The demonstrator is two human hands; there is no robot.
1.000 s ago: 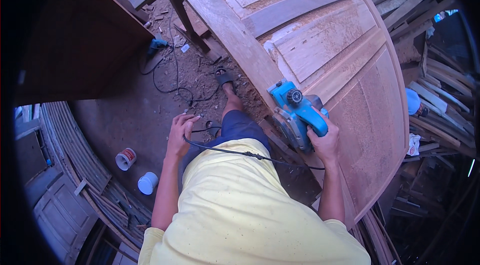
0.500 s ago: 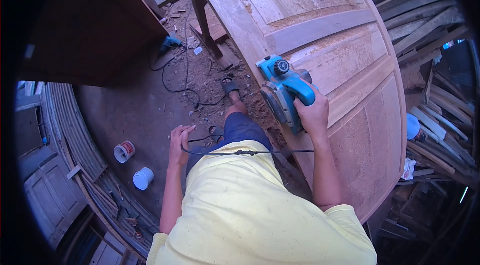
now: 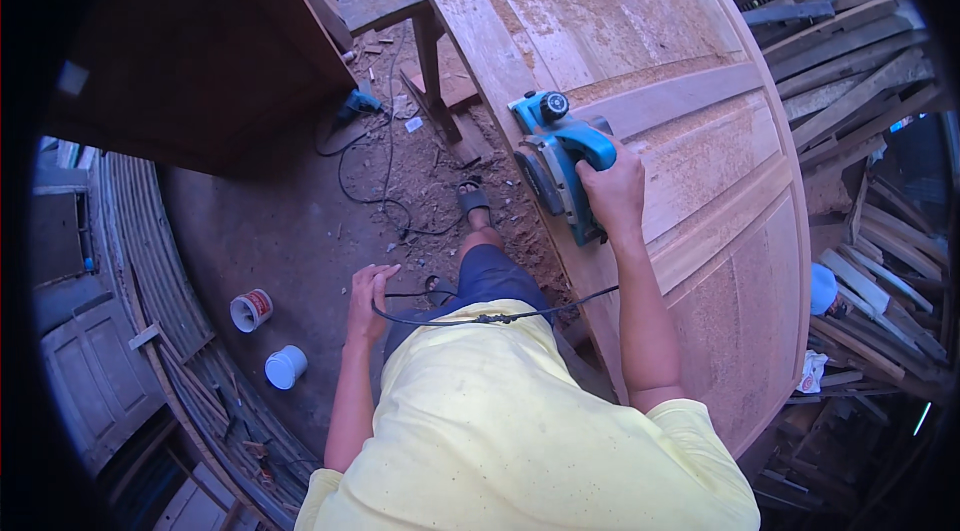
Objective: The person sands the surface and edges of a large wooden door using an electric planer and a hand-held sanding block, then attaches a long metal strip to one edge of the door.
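My right hand [image 3: 613, 193] is wrapped around the rear handle of a blue electric planer [image 3: 565, 156]. The planer rests on the left edge of a panelled wooden door [image 3: 700, 196], which lies flat with shavings over its panels. From the planer's side a black power cord [image 3: 560, 308], with a taped lump in it, crosses in front of my yellow shirt. It bends back at my left hand [image 3: 370, 296], whose curled fingers hold the loop away from the door; part of the grip is hidden.
A wooden trestle [image 3: 425, 41] supports the door's far left. Another blue power tool [image 3: 358, 105] lies on the shaving-strewn floor, its cord trailing near my sandalled foot [image 3: 474, 199]. Two small buckets [image 3: 286, 367] stand left; a large brown panel [image 3: 200, 51] rises behind. Timber offcuts [image 3: 850, 61] pile up right.
The planer and my right hand have slid farther forward along the door's left edge. My left hand still has the cord, its fingers a little more curled. The whole view has shifted slightly.
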